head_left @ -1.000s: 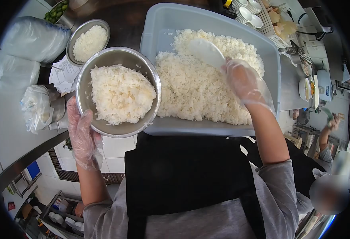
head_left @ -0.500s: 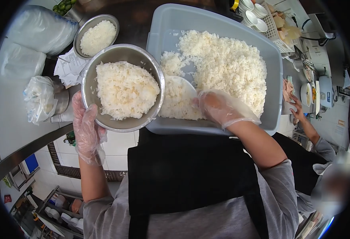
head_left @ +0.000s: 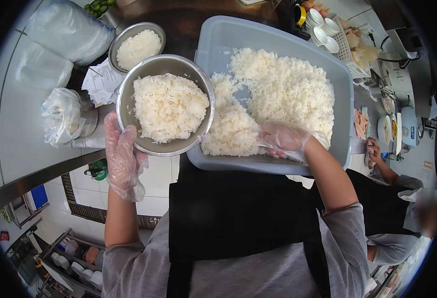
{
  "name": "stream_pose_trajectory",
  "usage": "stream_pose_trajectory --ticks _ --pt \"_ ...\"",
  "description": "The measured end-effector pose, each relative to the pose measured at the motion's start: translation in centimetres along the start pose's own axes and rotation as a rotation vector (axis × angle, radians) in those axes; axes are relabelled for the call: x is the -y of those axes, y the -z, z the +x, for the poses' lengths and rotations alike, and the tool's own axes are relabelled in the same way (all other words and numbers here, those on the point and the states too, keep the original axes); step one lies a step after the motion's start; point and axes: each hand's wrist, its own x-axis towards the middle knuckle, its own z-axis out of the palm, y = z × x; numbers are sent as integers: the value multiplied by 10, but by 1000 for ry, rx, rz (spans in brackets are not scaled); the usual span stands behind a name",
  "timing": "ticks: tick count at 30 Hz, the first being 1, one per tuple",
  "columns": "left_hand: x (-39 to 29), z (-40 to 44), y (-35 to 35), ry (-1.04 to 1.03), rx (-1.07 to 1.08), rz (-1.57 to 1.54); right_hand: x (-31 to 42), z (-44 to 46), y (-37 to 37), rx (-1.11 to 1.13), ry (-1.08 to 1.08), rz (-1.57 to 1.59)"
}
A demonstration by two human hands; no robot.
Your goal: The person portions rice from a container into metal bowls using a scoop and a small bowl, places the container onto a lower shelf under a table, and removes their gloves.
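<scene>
My left hand (head_left: 123, 151), in a clear plastic glove, grips the lower left rim of a steel bowl (head_left: 206, 119) with a mound of cooked rice (head_left: 169, 107) in it. The bowl is held up beside the left end of a large grey tub (head_left: 350, 119), overlapping its edge. Inside the tub lies a broad heap of white rice (head_left: 290, 89). Also gloved, my right hand (head_left: 288, 139) is low in the tub, its fingers closed at the edge of a rice pile (head_left: 233, 131). Rice and fingers hide the white scoop it holds.
A smaller steel bowl of rice (head_left: 139, 48) stands behind, near paper slips (head_left: 101, 82) and plastic bags (head_left: 69, 32). Stacked white bowls (head_left: 319, 35) and a white basket (head_left: 350, 52) are beyond the tub. At right, a co-worker's hand (head_left: 374, 153) is at another counter.
My right hand has moved slightly right and down, and the scoop's white edge, visible before, is now hidden by rice. The view has shifted a little; my left hand still holds the bowl.
</scene>
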Motion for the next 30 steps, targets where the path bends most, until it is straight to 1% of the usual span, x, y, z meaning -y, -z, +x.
stream_pose_trajectory --ticks 2,3,5,6,7,8,9,10,11,12,13,14,15,16,17,18,19,20,21,23,24,25,27,29,30 --pt "-1 1 -4 -20 -43 9 -4 -14 4 -114 21 8" --pt "-1 1 -7 -32 -86 22 -4 -23 5 -119 24 2" --pt "-4 4 -14 -57 -102 62 2 -46 10 -297 -48 283" --pt "-6 7 -17 -76 -121 104 3 -56 17 -302 -41 276" --pt "-11 7 -23 -88 -123 102 2 -66 25 -319 -48 383" --pt "-17 8 -30 -74 -81 164 6 -75 30 -335 -54 491" --pt "-22 8 -39 -60 -39 227 14 -83 32 -340 -46 485" --pt "-26 9 -48 -97 17 262 23 -94 33 -412 -6 289" --pt "-24 12 -56 -105 18 259 31 -106 33 -483 33 94" --pt "-21 16 -64 -114 99 307 44 -114 28 -543 63 153" --pt "-18 18 -74 -121 181 356 47 -114 22 -550 64 151" --pt "-16 18 -85 -126 186 353 50 -112 16 -694 202 43" --pt "-14 17 -98 -60 227 258 54 -110 8 -834 339 -68" --pt "-12 16 -108 7 268 163 67 -114 -4 -1007 136 -550" --pt "-7 18 -116 3 274 159 62 -109 -18 -1013 132 -552" --pt "1 21 -122 48 286 112 49 -99 -34 -1094 10 -1205" --pt "5 24 -128 92 298 66 52 -92 -40 -1053 -59 -1360" --pt "6 24 -135 81 281 78 56 -84 -46 -1009 -121 -1515" --pt "9 25 -136 80 283 75 52 -85 -49 -1010 -125 -1517" --pt "18 27 -135 78 298 97 43 -83 -58 -969 -37 -1157" --pt "22 27 -133 77 299 98 37 -91 -52 -987 69 -871" --pt "27 27 -130 82 317 51 36 -97 -51 -990 68 -867" --pt "30 27 -129 84 338 3 35 -107 -50 -1217 207 -829" --pt "32 27 -131 145 333 -41 18 -104 -58 -1075 306 -692" --pt "33 24 -132 147 337 -40 33 -105 -64 -1052 221 -862"
